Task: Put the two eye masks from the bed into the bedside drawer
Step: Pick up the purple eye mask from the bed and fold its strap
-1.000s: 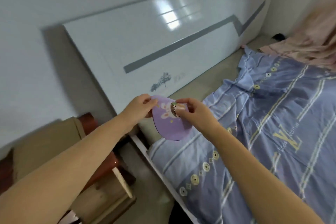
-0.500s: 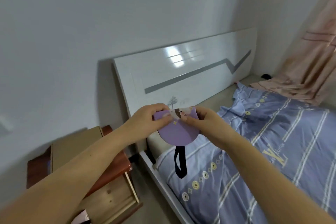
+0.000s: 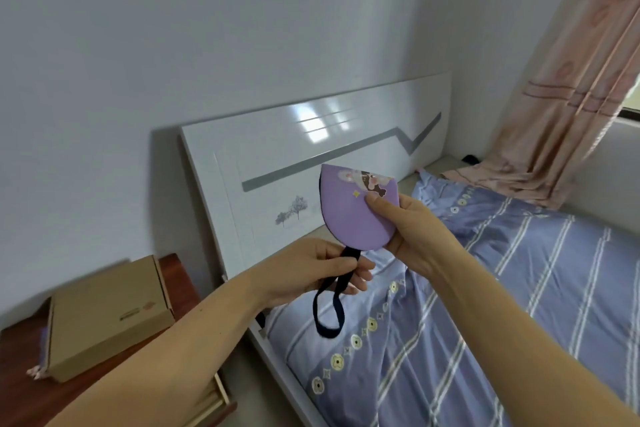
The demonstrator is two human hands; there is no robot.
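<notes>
- The right hand (image 3: 412, 236) pinches a purple eye mask (image 3: 356, 208), folded in half, with the thumb on its front face and the fingers behind; the mask is held up in the air in front of the white headboard (image 3: 277, 149).
- A cartoon print runs along the mask's top edge.
- The left hand (image 3: 311, 270) is closed around the mask's black strap (image 3: 329, 308) just below the mask, thumb pressed over it, and the rest of the strap hangs down in a loop.
- Below both hands lies the bed (image 3: 485, 322), covered with a blue striped sheet.
- To the left of the bed stands the bedside cabinet (image 3: 173, 274), a reddish wooden surface with a cardboard box (image 3: 107, 315) lying on it.
- The drawer (image 3: 218, 399) beneath that surface is pulled out a little; only its front corner shows past the left forearm.
- A pink curtain (image 3: 571, 80) hangs at the far right, its lower end resting on the bed.
</notes>
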